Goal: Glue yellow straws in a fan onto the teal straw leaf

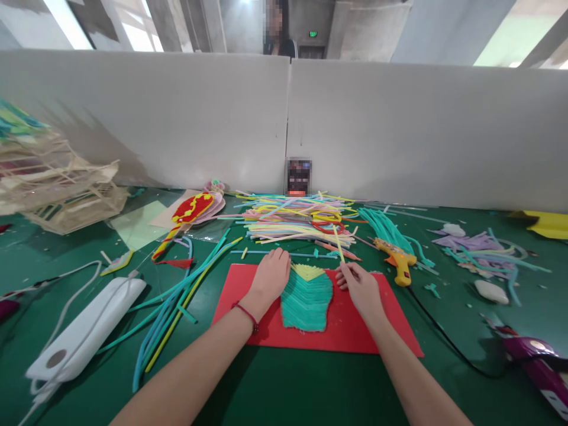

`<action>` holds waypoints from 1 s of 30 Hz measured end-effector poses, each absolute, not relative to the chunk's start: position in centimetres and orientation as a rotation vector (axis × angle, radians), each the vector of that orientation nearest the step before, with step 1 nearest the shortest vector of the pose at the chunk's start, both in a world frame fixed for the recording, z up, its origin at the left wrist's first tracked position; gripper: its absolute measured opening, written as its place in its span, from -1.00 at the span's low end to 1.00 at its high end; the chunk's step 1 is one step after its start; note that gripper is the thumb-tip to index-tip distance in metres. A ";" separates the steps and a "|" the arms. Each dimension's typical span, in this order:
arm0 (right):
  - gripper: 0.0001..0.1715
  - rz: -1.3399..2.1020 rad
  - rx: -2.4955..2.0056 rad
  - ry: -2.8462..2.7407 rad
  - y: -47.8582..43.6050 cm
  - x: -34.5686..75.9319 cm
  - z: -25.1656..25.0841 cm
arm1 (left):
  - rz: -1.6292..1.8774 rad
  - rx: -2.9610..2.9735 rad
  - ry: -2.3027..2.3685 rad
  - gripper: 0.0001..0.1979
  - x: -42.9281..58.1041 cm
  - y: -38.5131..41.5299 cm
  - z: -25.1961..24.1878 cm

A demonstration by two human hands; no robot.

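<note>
A red sheet [239, 296] lies in front of me. On it is a piece of teal strips [306, 305] laid slantwise in rows, with yellow strips [309, 271] forming a V at its top. My left hand [271, 275] rests palm down at the piece's upper left edge, its fingers curled together; the fingertips are hidden. To the right of the piece, my right hand [360, 290] pinches the lower end of a pale yellow strip [338, 241], which points up and away from me.
Behind the sheet lies a pile of coloured strips [297, 216]. A yellow glue gun [396, 260] and a purple hot tool [532, 361] lie right. At left are a white power strip [89, 325], loose strips [171, 313] and a wooden stick frame [66, 189]. A phone [299, 176] leans against the partition.
</note>
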State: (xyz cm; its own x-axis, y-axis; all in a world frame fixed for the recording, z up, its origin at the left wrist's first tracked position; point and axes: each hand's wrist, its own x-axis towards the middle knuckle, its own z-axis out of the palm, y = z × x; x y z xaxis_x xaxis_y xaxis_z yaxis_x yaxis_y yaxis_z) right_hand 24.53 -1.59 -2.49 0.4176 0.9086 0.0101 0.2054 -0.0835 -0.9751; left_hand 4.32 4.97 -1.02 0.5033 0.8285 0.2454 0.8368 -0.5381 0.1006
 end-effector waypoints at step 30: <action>-0.49 0.879 -1.638 -1.127 -1.9 24.9 -1.7 | -1.172 -2.936 -1.833 -0.82 2.8 5.6 -0.1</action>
State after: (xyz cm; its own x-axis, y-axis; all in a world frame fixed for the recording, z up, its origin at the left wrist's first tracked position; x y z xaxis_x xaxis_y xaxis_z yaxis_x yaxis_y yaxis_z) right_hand 24.92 -1.86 -1.74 0.3227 0.9452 -0.0502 0.2789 -0.1456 -0.9492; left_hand 2.83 5.57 -0.10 0.3368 0.9115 0.2361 0.5969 -0.4006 0.6952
